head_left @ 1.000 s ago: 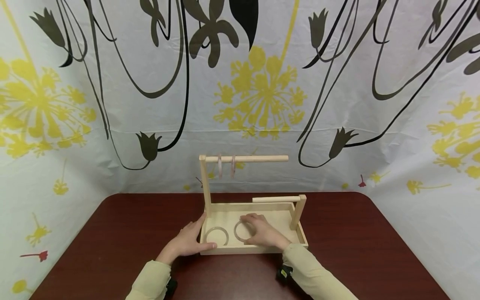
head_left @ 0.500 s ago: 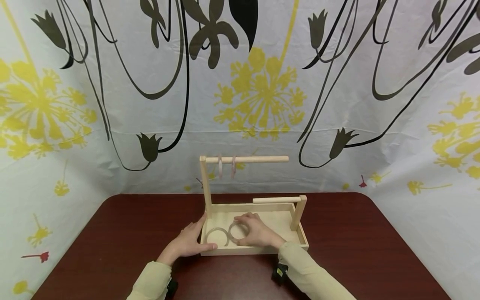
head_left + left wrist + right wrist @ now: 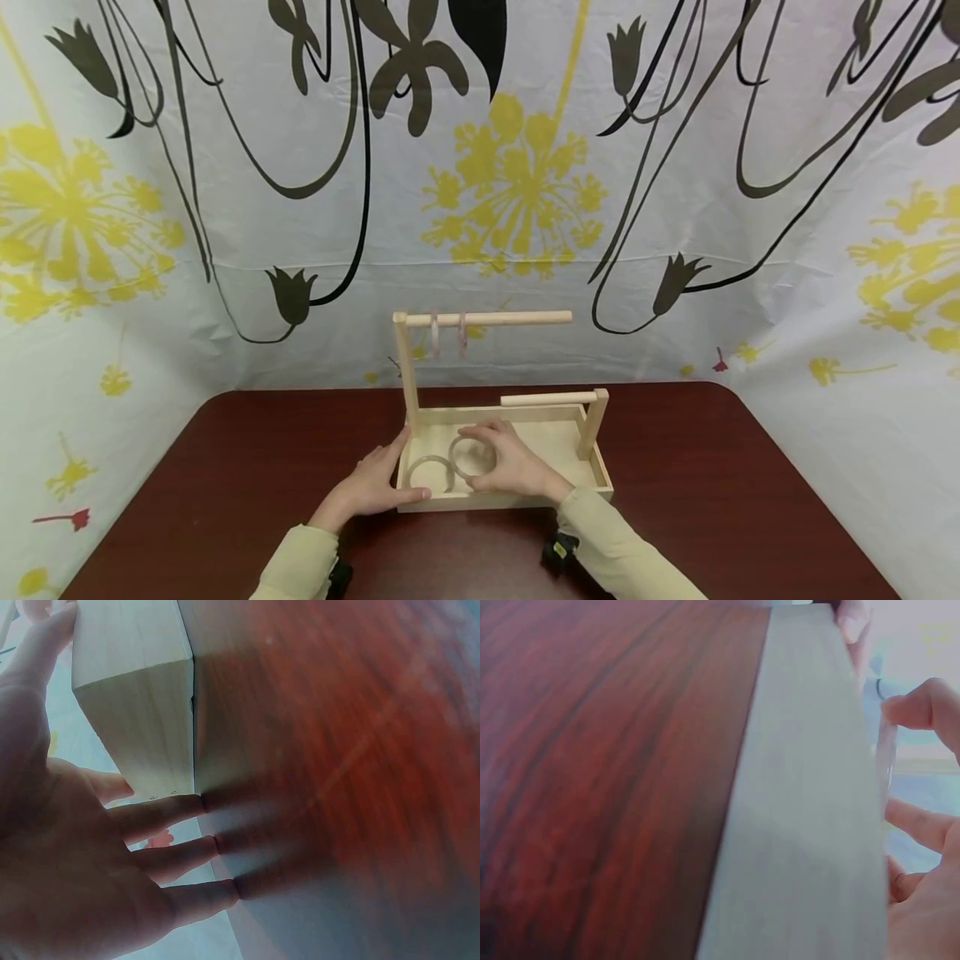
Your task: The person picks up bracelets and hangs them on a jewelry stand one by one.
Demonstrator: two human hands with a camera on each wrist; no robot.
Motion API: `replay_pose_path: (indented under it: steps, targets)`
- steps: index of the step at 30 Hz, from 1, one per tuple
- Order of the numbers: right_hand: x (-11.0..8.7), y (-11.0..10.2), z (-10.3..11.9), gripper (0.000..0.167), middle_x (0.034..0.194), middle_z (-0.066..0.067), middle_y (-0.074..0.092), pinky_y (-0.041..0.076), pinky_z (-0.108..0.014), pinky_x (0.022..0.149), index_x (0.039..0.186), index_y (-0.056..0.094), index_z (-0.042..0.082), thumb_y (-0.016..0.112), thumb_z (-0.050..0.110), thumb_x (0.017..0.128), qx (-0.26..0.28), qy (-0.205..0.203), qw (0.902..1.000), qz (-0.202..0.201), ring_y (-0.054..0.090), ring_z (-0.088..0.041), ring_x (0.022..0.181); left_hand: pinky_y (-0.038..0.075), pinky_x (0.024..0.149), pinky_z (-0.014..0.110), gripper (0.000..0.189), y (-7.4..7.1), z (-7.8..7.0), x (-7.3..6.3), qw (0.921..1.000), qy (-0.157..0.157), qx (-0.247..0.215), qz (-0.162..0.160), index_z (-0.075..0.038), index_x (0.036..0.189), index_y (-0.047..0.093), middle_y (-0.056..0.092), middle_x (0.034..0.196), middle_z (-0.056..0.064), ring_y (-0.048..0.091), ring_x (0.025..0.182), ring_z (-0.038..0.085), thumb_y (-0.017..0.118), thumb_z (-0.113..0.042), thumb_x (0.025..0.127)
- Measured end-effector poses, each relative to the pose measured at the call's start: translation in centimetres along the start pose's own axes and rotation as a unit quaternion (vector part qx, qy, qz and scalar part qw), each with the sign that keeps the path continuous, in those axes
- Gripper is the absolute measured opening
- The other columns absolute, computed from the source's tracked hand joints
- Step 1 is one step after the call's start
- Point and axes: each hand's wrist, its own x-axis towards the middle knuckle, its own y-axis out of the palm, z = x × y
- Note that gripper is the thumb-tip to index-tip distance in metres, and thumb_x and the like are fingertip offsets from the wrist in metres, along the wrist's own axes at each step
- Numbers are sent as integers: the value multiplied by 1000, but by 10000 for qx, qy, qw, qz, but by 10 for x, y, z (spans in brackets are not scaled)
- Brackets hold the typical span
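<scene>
First, at the far left, the left hand (image 3: 371, 483) is bracing the wooden tray (image 3: 517, 502): its thumb is lying along the front rim, its fingers are extending loosely past the left end, and none is grasping anything. For good practice, this steadying pressure should be staying light and even, so that the tray is neither sliding nor tipping.

Next, the tall post (image 3: 407, 371) is standing at the tray's left end and supporting the long bar (image 3: 517, 317), on which one hung ring (image 3: 435, 335) and another hung ring (image 3: 462, 335) are hanging apart. Below, the lying ring (image 3: 430, 458) is resting in the tray's near-left corner, just beside the left thumb.

Immediately to its right, the held ring (image 3: 452, 456) is sitting within the tray's outline, close to the lying ring; whether the two are touching, or the held one is clearing the floor, I cannot tell. The right hand (image 3: 517, 467) is pinching it by opposite edges, thumb near and fingers far. As I am judging it, a firm rim grip is suiting this smooth ring, provided the fingers are leaving its centre free and not nudging its neighbour.

Finally, the short bar (image 3: 547, 400) is projecting leftward from the short post (image 3: 592, 427), bearing no ring; the right knuckles should be keeping below it.
</scene>
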Motion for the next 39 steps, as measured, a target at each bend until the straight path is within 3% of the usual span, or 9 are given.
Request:
replay_pose_path:
  steps: [14,25,34,39]
  targets:
    - [-6,-13,33,73,124,1,47,44,-39,90,136,57,19,83,17,68,484,-204,9983,-261,47,-16,114,20,100,71,105,0,1,1,9999,109,33,-7,2,153,16,30,148,31,22,132,58,77,-44,81]
    - [-8,-34,51,73,125,1,46,46,-40,90,137,55,20,82,12,70,697,-632,9942,-513,50,-22,111,21,100,70,106,0,1,2,9998,184,40,-18,4,153,15,30,147,32,23,131,59,77,-43,81]
    - [-8,-54,61,72,125,0,45,45,-37,89,138,54,18,81,12,72,533,-649,9945,-629,47,-15,106,22,100,70,107,0,0,0,9999,104,30,39,4,153,15,30,147,33,23,131,58,77,-43,80]
    - [-9,-67,60,70,126,-3,46,45,-38,86,137,55,17,81,12,72,393,-667,9934,-841,48,-18,103,21,101,70,108,-1,0,1,9999,86,42,38,3,153,14,30,147,32,23,132,58,78,-44,80]
